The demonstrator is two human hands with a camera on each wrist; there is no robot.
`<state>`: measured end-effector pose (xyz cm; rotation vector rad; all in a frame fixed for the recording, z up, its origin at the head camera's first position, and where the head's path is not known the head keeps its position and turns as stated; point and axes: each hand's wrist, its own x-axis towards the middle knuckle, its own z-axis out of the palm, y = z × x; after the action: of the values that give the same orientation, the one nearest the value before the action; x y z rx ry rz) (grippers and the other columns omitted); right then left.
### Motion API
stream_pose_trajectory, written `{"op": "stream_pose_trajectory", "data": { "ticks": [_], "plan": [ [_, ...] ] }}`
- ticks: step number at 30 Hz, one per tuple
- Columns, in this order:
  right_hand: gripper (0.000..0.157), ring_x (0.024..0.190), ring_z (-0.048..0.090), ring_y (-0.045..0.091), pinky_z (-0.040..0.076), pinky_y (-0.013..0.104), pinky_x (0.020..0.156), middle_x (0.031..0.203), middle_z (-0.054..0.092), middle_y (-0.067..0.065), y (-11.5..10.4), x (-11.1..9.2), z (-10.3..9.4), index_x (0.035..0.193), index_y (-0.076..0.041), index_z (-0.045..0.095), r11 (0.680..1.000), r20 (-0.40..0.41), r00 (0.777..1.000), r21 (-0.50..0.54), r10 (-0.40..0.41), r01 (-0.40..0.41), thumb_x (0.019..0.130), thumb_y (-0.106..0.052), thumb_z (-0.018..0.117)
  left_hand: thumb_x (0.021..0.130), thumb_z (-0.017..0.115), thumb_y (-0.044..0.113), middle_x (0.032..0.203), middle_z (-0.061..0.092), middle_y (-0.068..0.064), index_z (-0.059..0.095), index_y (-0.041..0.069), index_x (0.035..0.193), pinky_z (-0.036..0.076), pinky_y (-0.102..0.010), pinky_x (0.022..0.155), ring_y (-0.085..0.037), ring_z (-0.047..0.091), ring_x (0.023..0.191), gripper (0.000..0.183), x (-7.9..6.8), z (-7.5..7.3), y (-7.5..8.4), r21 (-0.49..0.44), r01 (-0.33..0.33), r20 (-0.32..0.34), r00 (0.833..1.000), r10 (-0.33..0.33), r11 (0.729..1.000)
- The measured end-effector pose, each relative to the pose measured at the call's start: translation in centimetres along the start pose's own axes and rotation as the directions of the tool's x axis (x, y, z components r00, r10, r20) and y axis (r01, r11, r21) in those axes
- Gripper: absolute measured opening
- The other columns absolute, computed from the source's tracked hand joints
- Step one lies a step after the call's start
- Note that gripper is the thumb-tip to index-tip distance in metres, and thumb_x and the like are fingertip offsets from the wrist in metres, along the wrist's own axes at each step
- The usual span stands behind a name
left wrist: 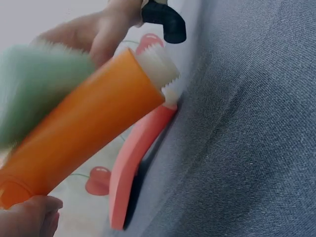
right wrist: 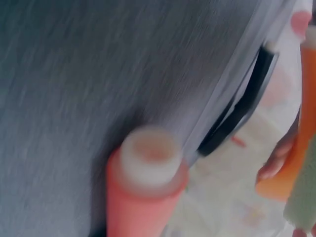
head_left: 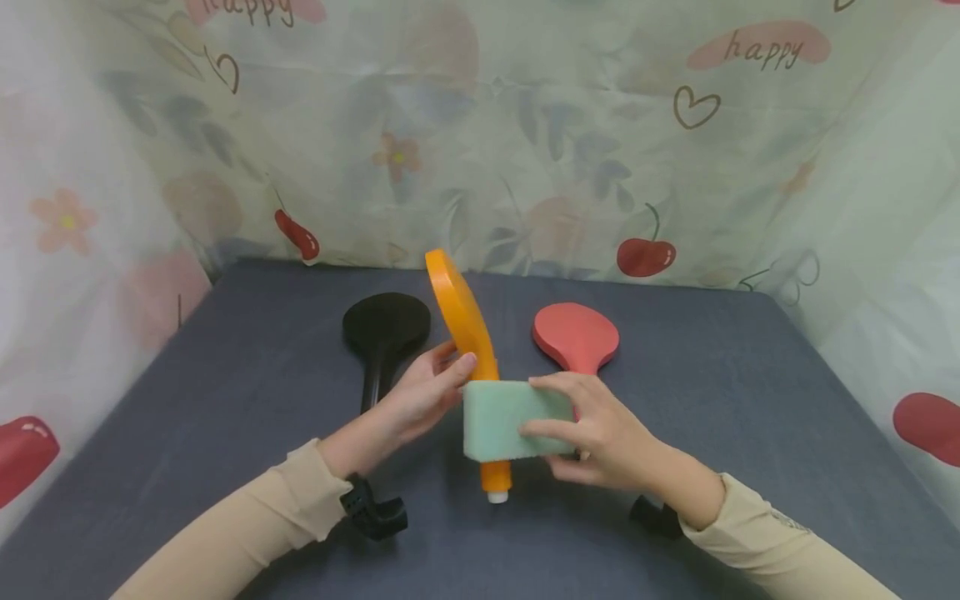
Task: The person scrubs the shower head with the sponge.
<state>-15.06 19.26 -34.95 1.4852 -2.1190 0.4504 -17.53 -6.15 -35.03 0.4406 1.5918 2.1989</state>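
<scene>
An orange handheld shower head [head_left: 461, 312] is held upright and slightly tilted, its round head uppermost. My left hand [head_left: 423, 392] grips it around the neck, just below the head. A pale green sponge [head_left: 495, 421] lies across the front of its handle, pinched in the fingers of my right hand [head_left: 607, 433]. Below the sponge, the handle ends in a white tip, which shows ridges as a white threaded end [left wrist: 157, 66] in the left wrist view. There, the blurred sponge [left wrist: 42, 81] lies along the orange handle [left wrist: 89, 123].
On the dark grey cloth-covered table [head_left: 225, 433] lie a black shower head [head_left: 386, 323] behind my left hand and a red one [head_left: 576, 333] behind my right. Patterned curtain [head_left: 495, 125] encloses the back and sides. Each wrist wears a black camera mount [head_left: 375, 510].
</scene>
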Motion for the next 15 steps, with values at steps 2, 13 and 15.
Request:
{"op": "stream_pose_trajectory", "data": {
  "ticks": [2, 13, 15],
  "plan": [
    [0.027, 0.113, 0.046, 0.029, 0.045, 0.046, 0.085, 0.125, 0.050, 0.019, 0.6, 0.0, -0.1, 0.105, -0.022, 0.066, 0.998, -0.039, 0.998, -0.015, 0.054, -0.055, 0.088, -0.033, 0.049, 0.087, 0.058, 0.042, 0.112, 0.055, 0.001, 0.026, -0.002, 0.139, 0.049, -0.020, 0.087, -0.008, 0.056, 0.098, 0.076, 0.0, 0.0, 0.0, 0.000, -0.018, 0.030, 0.999, 0.018, 1.000],
    [0.028, 0.110, 0.047, 0.031, 0.045, 0.045, 0.084, 0.122, 0.050, 0.022, 0.6, 0.3, 0.3, 0.105, -0.020, 0.066, 0.998, -0.098, 0.994, 0.012, 0.058, -0.057, 0.089, -0.035, 0.049, 0.098, 0.044, 0.031, 0.114, 0.049, 0.000, 0.024, -0.001, 0.139, 0.048, -0.017, 0.089, -0.011, 0.050, 0.100, 0.056, -0.3, 0.5, 0.2, -0.020, -0.006, -0.002, 1.000, 0.006, 1.000],
    [0.026, 0.110, 0.048, 0.030, 0.045, 0.044, 0.085, 0.121, 0.051, 0.022, 0.2, 0.3, 0.4, 0.105, -0.021, 0.066, 1.000, -0.081, 0.997, 0.021, -0.011, 0.013, 0.088, -0.032, 0.051, 0.099, 0.041, 0.029, 0.117, 0.047, -0.002, 0.025, 0.001, 0.140, 0.047, -0.017, 0.091, -0.011, 0.050, 0.103, 0.052, -0.3, 0.6, 0.4, -0.023, 0.001, -0.045, 0.999, -0.002, 1.000]
  ]
}}
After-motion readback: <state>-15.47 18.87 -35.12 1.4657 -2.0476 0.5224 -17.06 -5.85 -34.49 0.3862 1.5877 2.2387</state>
